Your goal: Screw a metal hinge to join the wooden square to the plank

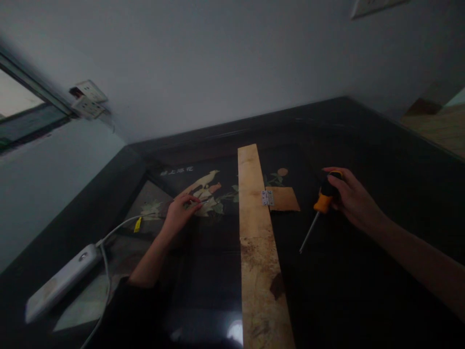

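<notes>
Fingers of the right hand (350, 198) are wrapping around the orange-and-black handle of a screwdriver (321, 203), closing on its upper end, while the thin metal shaft is angling down toward the viewer with its tip resting on or just above the dark glossy table (363, 291). Across the table, the left hand (180, 212) is pinching something small and pale between thumb and fingertips; it is too small and dim to name (possibly a screw), and the hand is otherwise curled loosely.

Between the two hands, a long pale wooden plank (257, 242) is lying lengthwise away from the viewer. A small silver hinge (268, 197) is sitting at its right edge, joining it to a short square wood piece (284, 198). Under the glass near the left hand, a bird-and-flower painting (205, 186) is showing. Further left, a white power strip (61, 281) with its cable is resting on the table's edge, and white wall sockets (87, 99) are fixed on the wall above.

Judging from this, the light is poor and the pinched item is tiny, so it could slip and vanish against the dark surface; the screwdriver's point could also scratch the glass top if it is dragged.
</notes>
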Demonstrator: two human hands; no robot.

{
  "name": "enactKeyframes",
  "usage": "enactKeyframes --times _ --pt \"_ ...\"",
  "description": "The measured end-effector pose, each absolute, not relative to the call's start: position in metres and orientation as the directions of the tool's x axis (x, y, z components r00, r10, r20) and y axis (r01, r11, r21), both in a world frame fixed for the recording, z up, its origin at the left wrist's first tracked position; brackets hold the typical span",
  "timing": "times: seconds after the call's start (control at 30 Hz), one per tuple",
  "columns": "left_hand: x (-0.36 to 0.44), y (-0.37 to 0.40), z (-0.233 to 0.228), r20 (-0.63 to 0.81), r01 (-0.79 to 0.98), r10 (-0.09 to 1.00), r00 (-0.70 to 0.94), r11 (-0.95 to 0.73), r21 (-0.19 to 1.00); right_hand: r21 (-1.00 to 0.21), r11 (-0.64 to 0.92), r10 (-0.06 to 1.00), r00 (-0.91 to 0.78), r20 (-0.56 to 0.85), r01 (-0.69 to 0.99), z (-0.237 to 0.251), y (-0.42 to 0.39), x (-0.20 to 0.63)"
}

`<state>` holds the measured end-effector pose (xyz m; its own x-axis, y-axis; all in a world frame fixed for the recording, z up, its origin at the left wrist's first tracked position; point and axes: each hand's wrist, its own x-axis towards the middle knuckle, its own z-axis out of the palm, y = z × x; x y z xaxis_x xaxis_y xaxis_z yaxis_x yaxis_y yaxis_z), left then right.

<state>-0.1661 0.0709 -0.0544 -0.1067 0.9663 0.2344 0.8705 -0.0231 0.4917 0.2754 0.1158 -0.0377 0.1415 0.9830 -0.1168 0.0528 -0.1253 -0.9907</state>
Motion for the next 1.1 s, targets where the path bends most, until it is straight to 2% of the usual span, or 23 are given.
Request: enactKeyframes --times 0.3,0.47,0.67,0.77,0.9,1.0,1.1 --pt "-0.157 0.069 -0.052 0.243 0.780 0.954 -0.176 -0.015 0.625 -0.971 -0.214 0.975 0.090 -0.205 0.109 -0.030 0.114 0.275" --pt "-0.129 0.064 -0.036 0.213 0.595 0.944 -0.253 -0.022 0.803 -0.961 -0.224 0.974 -0.004 -0.228 0.161 -0.033 0.118 0.278" --pt "-0.073 0.064 -0.007 0.220 0.438 0.954 -0.203 -0.113 0.892 -0.953 -0.189 0.977 -0.047 -0.206 0.236 -0.039 0.121 0.279" --pt "-0.036 0.072 0.006 0.244 0.380 0.959 -0.147 -0.173 0.908 -0.958 -0.175 0.979 -0.064 -0.194 0.228 -0.040 0.121 0.279" --pt "0.010 0.084 0.008 0.253 0.298 0.967 0.026 -0.249 0.922 -0.959 -0.174 0.979 -0.065 -0.193 0.224 -0.040 0.121 0.279" --pt "0.028 0.090 -0.002 0.275 0.342 0.954 0.120 -0.299 0.891 -0.960 -0.144 0.982 -0.082 -0.168 0.242 -0.041 0.121 0.279" --pt "0.030 0.092 -0.016 0.309 0.452 0.939 0.148 -0.342 0.823 -0.952 -0.108 0.985 -0.097 -0.141 0.285 -0.044 0.121 0.279"
